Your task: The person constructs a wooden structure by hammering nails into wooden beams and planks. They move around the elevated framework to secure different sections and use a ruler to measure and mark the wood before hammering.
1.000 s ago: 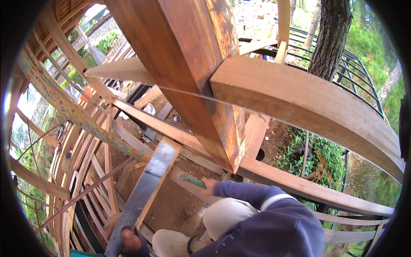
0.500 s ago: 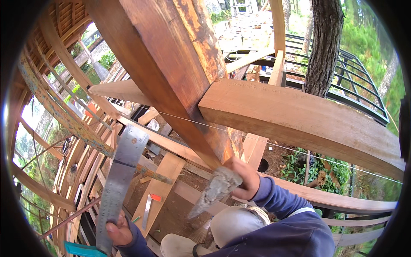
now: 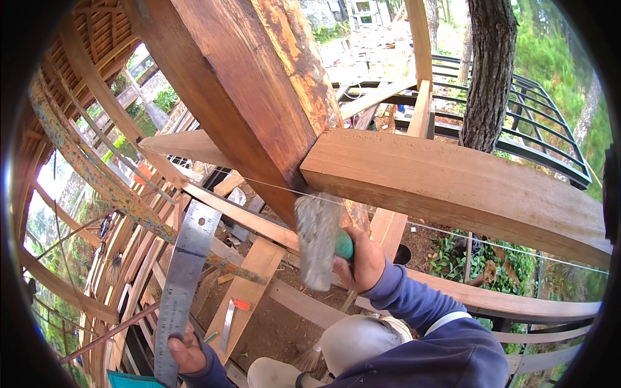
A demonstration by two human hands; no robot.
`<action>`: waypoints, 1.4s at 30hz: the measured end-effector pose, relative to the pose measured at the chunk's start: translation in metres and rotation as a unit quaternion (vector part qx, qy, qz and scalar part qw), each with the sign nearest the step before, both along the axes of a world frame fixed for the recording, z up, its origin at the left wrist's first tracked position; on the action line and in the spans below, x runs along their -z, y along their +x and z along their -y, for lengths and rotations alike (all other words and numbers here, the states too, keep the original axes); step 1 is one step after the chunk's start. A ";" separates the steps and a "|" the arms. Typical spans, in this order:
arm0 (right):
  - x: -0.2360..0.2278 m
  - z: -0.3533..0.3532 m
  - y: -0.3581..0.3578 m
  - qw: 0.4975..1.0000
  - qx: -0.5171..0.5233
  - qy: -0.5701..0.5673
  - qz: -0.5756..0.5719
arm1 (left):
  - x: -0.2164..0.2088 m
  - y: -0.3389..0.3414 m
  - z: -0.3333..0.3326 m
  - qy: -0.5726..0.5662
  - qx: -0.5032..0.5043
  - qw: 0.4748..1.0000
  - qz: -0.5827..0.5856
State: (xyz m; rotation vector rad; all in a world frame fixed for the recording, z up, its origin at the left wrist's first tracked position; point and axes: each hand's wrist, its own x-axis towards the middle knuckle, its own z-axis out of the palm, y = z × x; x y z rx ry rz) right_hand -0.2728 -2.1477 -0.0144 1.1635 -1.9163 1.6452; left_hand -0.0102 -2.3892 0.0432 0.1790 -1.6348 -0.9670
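My left hand [image 3: 187,351] is closed around the lower blade of a steel try square [image 3: 183,278], whose teal stock shows at the bottom edge. In my right hand [image 3: 363,264] is a hammer [image 3: 317,246] with a rough, grey-crusted head and a green handle. The hammer head is raised in front of a thick, slanting brown wooden post [image 3: 242,97], overlapping a taut white string [image 3: 446,227]; whether it touches either I cannot tell. A heavy horizontal timber beam [image 3: 453,178] meets the post just above my right hand.
Below, a plank [image 3: 255,271] carries a small square with an orange-red handle [image 3: 240,304] and a thin green stick [image 3: 211,337]. A rusty curved pipe [image 3: 110,181] crosses at left. Stacked boards lie behind it. A tree trunk [image 3: 491,71] and black metal framing stand right.
My right hand has turned the hammer, so its head now points upward, higher and close to the string. The try square in my left hand has tilted and shifted slightly.
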 end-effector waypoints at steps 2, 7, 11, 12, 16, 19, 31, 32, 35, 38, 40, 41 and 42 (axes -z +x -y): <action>0.000 0.001 0.003 0.999 -0.010 0.017 -0.030 | 0.001 -0.006 -0.008 0.042 -0.057 0.997 -0.043; 0.013 0.003 0.002 0.985 -0.087 0.032 -0.143 | -0.002 -0.005 -0.008 0.020 -0.027 0.999 -0.021; 0.007 0.000 -0.001 0.993 -0.062 0.014 -0.096 | -0.006 -0.004 -0.011 0.013 0.001 1.000 0.003; -0.001 -0.001 0.003 0.999 -0.042 0.007 -0.003 | -0.005 -0.003 -0.010 0.010 0.002 1.000 0.001; -0.001 0.007 0.011 0.999 -0.021 0.021 0.029 | 0.002 -0.005 -0.005 0.014 -0.014 0.999 -0.038; -0.005 -0.002 0.019 0.994 -0.053 0.075 -0.053 | 0.001 -0.004 -0.005 0.009 -0.022 0.999 -0.041; -0.011 0.004 0.031 0.998 -0.035 0.042 -0.004 | -0.002 0.005 -0.008 0.026 -0.010 0.999 -0.026; -0.007 0.002 0.029 0.996 -0.051 0.052 -0.056 | -0.001 0.007 -0.006 0.025 -0.006 1.000 -0.014; 0.002 -0.001 0.017 0.988 -0.052 0.104 -0.102 | 0.001 0.005 -0.006 0.024 -0.037 0.998 -0.040; -0.008 0.006 0.009 0.996 0.045 0.029 0.067 | -0.007 0.003 -0.013 0.005 -0.006 1.000 -0.016; -0.008 0.009 0.024 0.998 0.034 0.009 0.058 | -0.007 0.006 -0.012 0.004 0.002 1.000 -0.011; -0.012 0.006 0.030 0.998 0.019 0.028 0.055 | -0.007 0.006 -0.013 0.003 0.005 1.000 -0.009; -0.012 0.004 0.034 0.998 0.003 0.047 0.052 | -0.008 0.006 -0.013 -0.006 0.023 1.000 -0.004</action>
